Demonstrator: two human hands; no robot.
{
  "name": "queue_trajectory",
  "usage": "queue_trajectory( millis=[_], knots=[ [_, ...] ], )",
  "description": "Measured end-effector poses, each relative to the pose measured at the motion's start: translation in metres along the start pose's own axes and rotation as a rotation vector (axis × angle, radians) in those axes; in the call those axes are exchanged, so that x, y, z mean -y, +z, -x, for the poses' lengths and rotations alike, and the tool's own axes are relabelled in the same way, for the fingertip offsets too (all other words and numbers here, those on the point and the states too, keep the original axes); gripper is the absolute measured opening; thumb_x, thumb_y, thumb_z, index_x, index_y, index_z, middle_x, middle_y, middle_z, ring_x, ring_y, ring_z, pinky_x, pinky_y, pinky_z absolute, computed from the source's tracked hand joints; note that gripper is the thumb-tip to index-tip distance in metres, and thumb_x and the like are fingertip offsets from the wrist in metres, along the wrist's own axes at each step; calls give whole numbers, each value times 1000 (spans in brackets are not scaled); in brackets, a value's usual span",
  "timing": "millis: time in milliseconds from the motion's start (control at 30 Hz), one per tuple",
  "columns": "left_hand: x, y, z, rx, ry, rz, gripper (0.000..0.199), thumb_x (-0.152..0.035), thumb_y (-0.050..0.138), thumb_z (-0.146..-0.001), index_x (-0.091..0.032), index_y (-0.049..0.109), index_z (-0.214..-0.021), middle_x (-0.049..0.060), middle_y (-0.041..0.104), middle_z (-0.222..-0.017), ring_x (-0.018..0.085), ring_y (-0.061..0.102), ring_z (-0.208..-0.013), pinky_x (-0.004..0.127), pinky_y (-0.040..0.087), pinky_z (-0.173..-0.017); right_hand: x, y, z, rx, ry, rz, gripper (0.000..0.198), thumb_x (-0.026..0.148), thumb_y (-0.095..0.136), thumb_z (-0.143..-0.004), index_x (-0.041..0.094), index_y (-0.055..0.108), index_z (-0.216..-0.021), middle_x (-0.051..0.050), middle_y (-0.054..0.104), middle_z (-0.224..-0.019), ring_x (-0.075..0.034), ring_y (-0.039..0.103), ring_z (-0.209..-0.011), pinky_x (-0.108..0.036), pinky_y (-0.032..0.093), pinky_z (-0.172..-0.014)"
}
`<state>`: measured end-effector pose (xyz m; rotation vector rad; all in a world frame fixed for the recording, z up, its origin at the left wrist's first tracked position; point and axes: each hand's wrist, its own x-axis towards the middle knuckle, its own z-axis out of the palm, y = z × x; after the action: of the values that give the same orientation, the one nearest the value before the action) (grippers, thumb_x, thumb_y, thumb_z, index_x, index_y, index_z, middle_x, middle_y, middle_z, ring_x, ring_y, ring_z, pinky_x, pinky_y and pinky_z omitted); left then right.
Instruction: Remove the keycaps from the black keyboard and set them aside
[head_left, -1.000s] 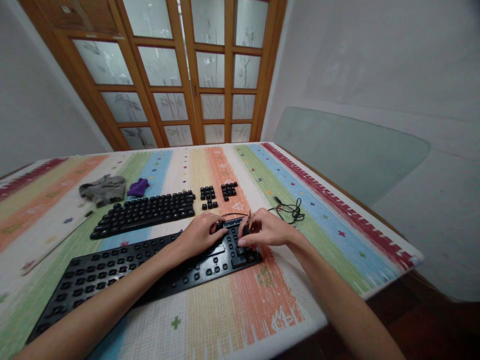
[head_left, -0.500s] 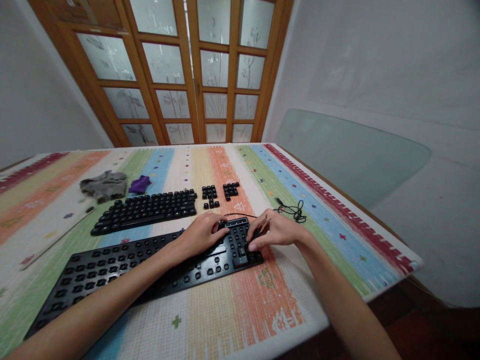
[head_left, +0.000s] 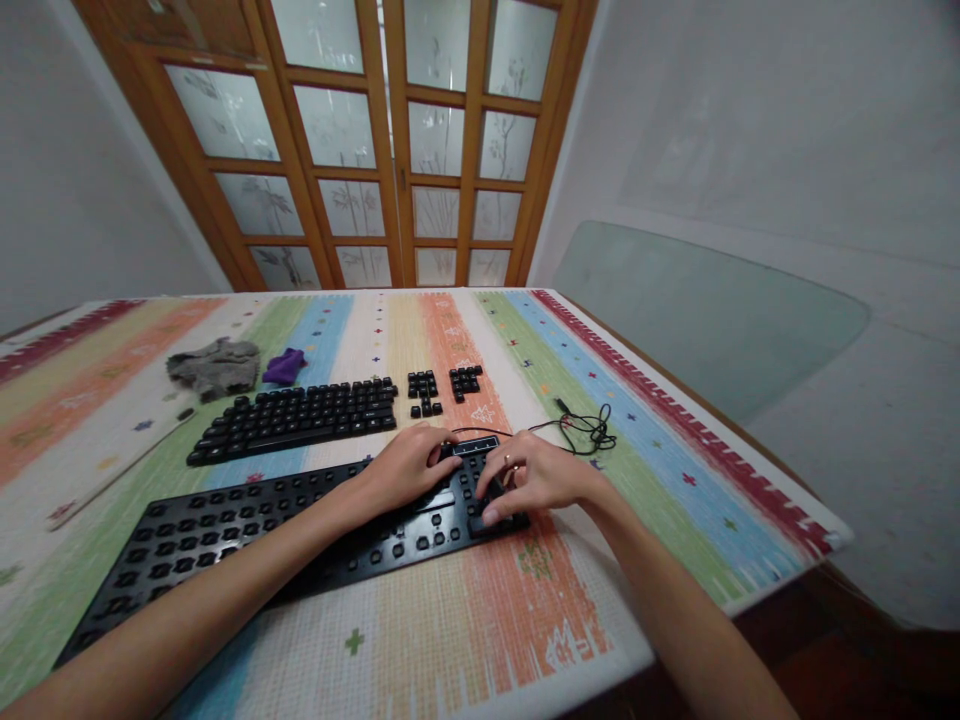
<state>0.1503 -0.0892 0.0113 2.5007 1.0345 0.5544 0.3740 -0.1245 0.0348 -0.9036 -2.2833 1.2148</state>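
A black keyboard base (head_left: pixel 300 560), mostly bare of keycaps, lies at a slant on the table. My left hand (head_left: pixel 412 468) grips its far edge near the right end, thumb on top and fingers curled over. At the number pad my right hand (head_left: pixel 529 475) is bent down, thumb and fingers closing round a black keycap (head_left: pixel 491 494), which they partly hide. Beyond the base, loose black keycaps (head_left: pixel 300 418) stand in a keyboard-shaped block. Smaller groups of keycaps (head_left: pixel 422 388) and number-pad keycaps (head_left: pixel 465 380) sit to the right of it.
A grey cloth (head_left: pixel 214 368) and a purple cloth (head_left: pixel 284 366) lie at the back left. Nearer is a thin pale stick with a dark tip (head_left: pixel 124 470). A coiled black cable (head_left: pixel 592 432) lies to the right on the striped tablecloth (head_left: pixel 409 640).
My right hand has shifted slightly left and toward me over the number pad, its fingers closing in. My left hand stays in place on the base. The view has tilted slightly.
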Motion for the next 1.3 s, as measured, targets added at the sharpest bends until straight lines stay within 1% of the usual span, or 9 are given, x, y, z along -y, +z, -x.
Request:
queue_trajectory(
  millis=[100,300,567,800,933,1033,1167,1233,1300],
  knots=[
    [-1,0,0,-7,6,8,23,-30,58,-88,-15,68,-102,0,57,-64,16,52,-64,28,38,-63,4,5,-4,34,-84,73,30,42,80,-71,16,78,-85,-1,64,-68,-12,54,-61,-22,42,-55],
    [-4,1,0,-2,-1,27,21,-28,56,-87,-14,67,-97,0,54,-62,16,50,-62,27,36,-60,1,6,-9,-65,-32,112,31,45,70,-82,15,72,-85,0,62,-74,-11,50,-63,-24,42,-61],
    [-4,2,1,18,-18,44,20,-27,54,-87,-14,64,-99,0,55,-64,16,48,-60,27,35,-59,-6,6,-13,-48,-43,64,35,49,60,-88,15,64,-82,-1,58,-78,-14,52,-74,-27,41,-69],
    [-3,4,1,16,-14,34,17,-25,54,-87,-14,62,-98,-1,53,-64,16,49,-60,27,36,-59,-10,10,-17,-85,-115,30,35,47,51,-95,15,65,-96,-5,64,-94,-18,57,-90,-32,44,-86],
    [-4,1,1,-21,1,33,16,-25,56,-85,-16,62,-97,0,54,-65,18,52,-66,29,40,-63,-12,7,-15,-104,-56,-57,38,51,55,-91,14,63,-85,-2,61,-79,-15,55,-76,-27,46,-73],
    [-10,-5,5,-47,76,112,26,-19,58,-78,-17,61,-104,3,61,-79,19,56,-77,33,45,-73,-11,4,-11,-167,-18,-123,40,54,56,-90,14,62,-83,-1,60,-76,-12,52,-67,-25,44,-65],
    [-23,-11,11,55,154,325,56,-20,68,-70,-21,53,-124,7,62,-114,23,57,-100,40,46,-90,-4,1,-7,-239,-16,-213,46,59,58,-86,14,61,-83,-3,62,-78,-12,53,-66,-25,44,-64],
    [-27,-10,12,111,116,446,61,-28,74,-71,-20,51,-127,8,62,-117,23,58,-99,39,47,-89,-2,1,-6,-243,-28,-260,47,61,59,-85,14,61,-83,-2,60,-75,-12,54,-66,-25,45,-64],
    [-28,-6,12,148,56,576,61,-34,75,-74,-18,50,-127,7,64,-109,20,59,-93,36,48,-84,-1,1,-5,-245,-46,-286,46,61,61,-84,15,61,-84,-1,59,-73,-12,54,-65,-25,45,-63]
  ],
)
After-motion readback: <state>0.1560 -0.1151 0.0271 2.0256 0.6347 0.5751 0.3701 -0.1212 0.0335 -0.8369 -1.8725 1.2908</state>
